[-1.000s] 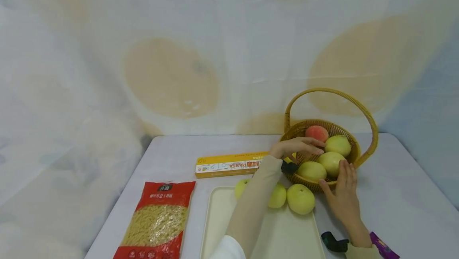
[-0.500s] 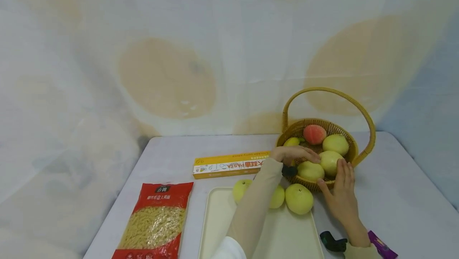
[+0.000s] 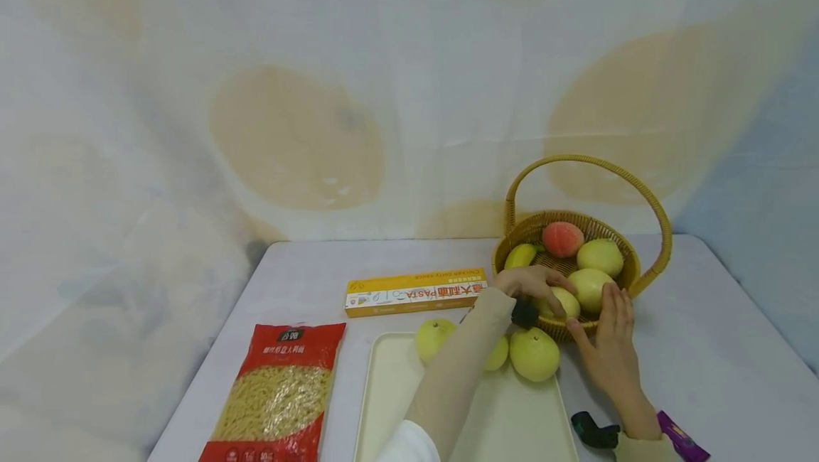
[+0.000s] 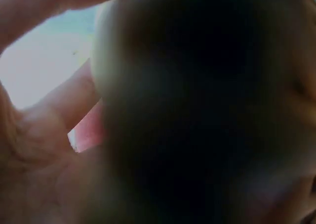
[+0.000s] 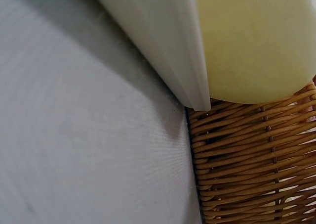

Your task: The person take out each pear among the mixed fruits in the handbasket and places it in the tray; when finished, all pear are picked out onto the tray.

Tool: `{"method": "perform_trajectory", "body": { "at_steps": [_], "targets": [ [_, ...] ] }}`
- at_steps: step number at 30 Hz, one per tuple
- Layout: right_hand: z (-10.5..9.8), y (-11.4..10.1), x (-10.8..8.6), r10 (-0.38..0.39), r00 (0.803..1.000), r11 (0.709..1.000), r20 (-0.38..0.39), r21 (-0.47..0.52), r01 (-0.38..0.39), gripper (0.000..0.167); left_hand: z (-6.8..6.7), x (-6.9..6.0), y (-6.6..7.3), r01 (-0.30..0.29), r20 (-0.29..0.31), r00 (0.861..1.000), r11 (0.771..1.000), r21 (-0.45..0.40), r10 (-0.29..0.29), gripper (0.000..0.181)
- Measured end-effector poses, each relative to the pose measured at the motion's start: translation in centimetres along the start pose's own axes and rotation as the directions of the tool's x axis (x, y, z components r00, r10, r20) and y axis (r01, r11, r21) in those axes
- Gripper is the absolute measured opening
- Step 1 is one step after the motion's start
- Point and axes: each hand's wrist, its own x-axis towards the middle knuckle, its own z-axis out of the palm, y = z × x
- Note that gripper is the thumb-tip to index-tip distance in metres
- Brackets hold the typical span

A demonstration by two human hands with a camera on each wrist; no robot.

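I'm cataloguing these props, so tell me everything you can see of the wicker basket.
The basket is open and rounded, woven of golden-brown, wicker-like strands, with one tall hooped handle standing up. It sits toward the back right of the table. Inside are a pinkish-red fruit, a yellow fruit and three pale green fruits. The left hand is over its near-left rim, holding the nearest green fruit; the right hand is at its near-right side. Whether either touches the rim is unclear.
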Motion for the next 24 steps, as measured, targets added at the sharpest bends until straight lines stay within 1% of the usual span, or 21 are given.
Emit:
{"method": "perform_trajectory", "body": {
  "at_steps": [5, 8, 10, 11, 13, 14, 15, 17, 21, 23, 24],
  "targets": [
    [0.2, -0.2, 0.0, 0.013, 1.000, 1.000, 0.009, 0.008, -0.013, 0.085, 0.0, -0.4, -0.3, -0.024, -0.082, 0.996, 1.000, 0.000, 0.024, 0.043],
    [0.3, -0.1, 0.0, 0.019, 1.000, 1.000, 0.017, 0.010, -0.019, 0.085, -0.2, -1.0, -0.2, -0.011, -0.152, 0.988, 0.999, -0.041, 0.004, 0.042],
    [0.3, -0.1, -0.1, 0.020, 1.000, 1.000, 0.020, 0.011, -0.020, 0.084, -0.6, -1.4, 0.0, -0.019, -0.228, 0.974, 0.998, -0.059, 0.005, 0.039],
    [0.3, -0.1, -0.1, 0.019, 1.000, 1.000, 0.019, 0.012, -0.019, 0.084, -0.7, -1.7, 0.0, -0.015, -0.263, 0.965, 0.996, -0.092, -0.010, 0.037],
    [0.3, -0.1, 0.0, 0.017, 1.000, 1.000, 0.020, 0.014, -0.017, 0.085, -1.2, -2.4, 0.1, -0.020, -0.321, 0.947, 0.991, -0.132, -0.024, 0.035],
    [0.3, -0.2, 0.0, 0.015, 1.000, 1.000, 0.020, 0.015, -0.015, 0.085, -1.5, -2.7, 0.0, -0.033, -0.344, 0.939, 0.990, -0.141, -0.017, 0.034],
    [0.2, -0.2, 0.0, 0.013, 1.000, 1.000, 0.018, 0.017, -0.014, 0.086, -1.8, -3.1, -0.1, -0.048, -0.360, 0.933, 0.987, -0.152, -0.010, 0.035],
    [0.2, -0.3, 0.0, 0.011, 1.000, 1.000, 0.017, 0.018, -0.011, 0.086, -2.4, -4.1, -0.4, -0.059, -0.373, 0.928, 0.980, -0.191, -0.017, 0.036],
    [0.1, -0.2, 0.0, 0.011, 1.000, 1.000, 0.016, 0.010, -0.011, 0.085, -3.7, -6.1, -1.0, -0.103, -0.373, 0.928, 0.970, -0.222, 0.014, 0.038],
    [0.1, -0.1, 0.0, 0.012, 1.000, 1.000, 0.016, 0.009, -0.012, 0.085, -4.2, -7.1, -1.2, -0.114, -0.381, 0.924, 0.968, -0.222, 0.021, 0.040],
    [0.1, 0.0, 0.0, 0.014, 1.000, 1.000, 0.016, 0.009, -0.014, 0.084, -4.5, -7.6, -1.3, -0.120, -0.390, 0.920, 0.969, -0.217, 0.026, 0.041]
  ]
}}
